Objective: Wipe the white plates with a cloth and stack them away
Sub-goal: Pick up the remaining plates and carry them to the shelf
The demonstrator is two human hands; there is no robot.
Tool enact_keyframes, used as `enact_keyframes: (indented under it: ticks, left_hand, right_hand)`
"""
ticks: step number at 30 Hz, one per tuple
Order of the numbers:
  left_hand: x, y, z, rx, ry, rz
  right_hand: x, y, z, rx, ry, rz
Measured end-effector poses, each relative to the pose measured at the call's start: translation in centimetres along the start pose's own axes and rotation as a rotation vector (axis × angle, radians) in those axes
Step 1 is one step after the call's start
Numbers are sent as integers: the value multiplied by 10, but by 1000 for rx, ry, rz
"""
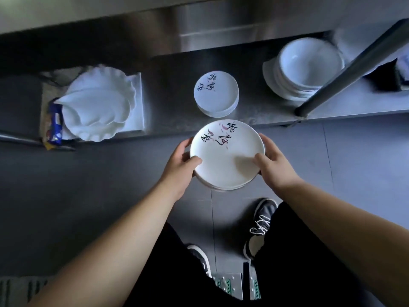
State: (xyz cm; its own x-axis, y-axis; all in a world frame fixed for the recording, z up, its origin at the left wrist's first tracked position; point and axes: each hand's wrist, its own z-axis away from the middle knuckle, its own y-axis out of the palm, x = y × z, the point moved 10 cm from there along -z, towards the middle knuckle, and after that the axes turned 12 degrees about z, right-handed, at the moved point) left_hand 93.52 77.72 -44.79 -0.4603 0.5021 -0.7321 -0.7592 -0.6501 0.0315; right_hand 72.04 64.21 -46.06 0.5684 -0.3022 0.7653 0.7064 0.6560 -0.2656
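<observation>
White lettered plates [228, 156], small stack held over the floor [88, 185] before the steel shelf [172, 111], left hand [179, 167] and right hand [274, 165] curled round opposite rims, thumbs [194, 161] pressing on top, matching stack [216, 94] on the shelf beyond, nested bowls [309, 67] right, scalloped platters [97, 103] left

White held plates [225, 167], brushed with black lettering and pink petal strokes near the far rim. Same black script, fainter pink, on the white stacked plates [215, 96] behind. Plain white scalloped dishes [97, 103] and plain white bowls [309, 65], bluish in shade. Blue-and-yellow packet [54, 129] at left. Dull steel-grey desk [172, 111], grey tiled floor [354, 156]. Black trousers [298, 262]; black-and-white shoes [262, 227] with white laces.
</observation>
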Motion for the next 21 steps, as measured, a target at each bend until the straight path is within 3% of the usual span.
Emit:
enact_keyframes:
  ticks: [6,13,21]
  left_hand:
    - [10,11,-97,5,72,60]
    - [-37,17,-204,-25,207,21]
    - [-70,25,-255,-39,272,8]
  right_hand:
    - [-6,1,-92,-50,-37,-34]
    - [27,1,-188,-181,-113,-109]
    - [53,2,-245,-302,-110,-226]
